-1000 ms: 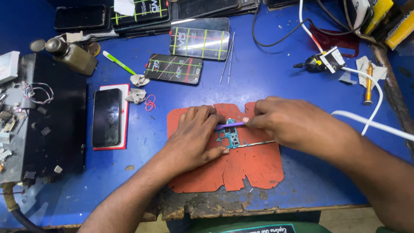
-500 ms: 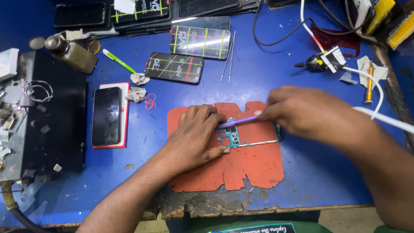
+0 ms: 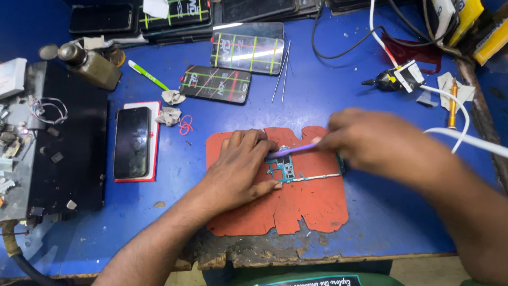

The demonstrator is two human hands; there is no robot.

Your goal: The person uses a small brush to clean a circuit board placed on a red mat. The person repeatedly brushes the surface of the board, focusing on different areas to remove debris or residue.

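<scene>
A small green circuit board lies on an orange heat mat near the table's front edge. My left hand rests flat on the mat and pins the board's left end with its fingers. My right hand, blurred by motion, holds a thin purple tool by its right end; the tool's tip lies over the board, next to my left fingertips.
A black phone on a red-edged case lies to the left. Further back are a phone with striped film, tweezers, a green pen and a brass bottle. Cables and a soldering tool sit at right.
My right hand has slid to the right with the purple tool, dragging its tip across the board. My left hand has stayed in place on the board.
</scene>
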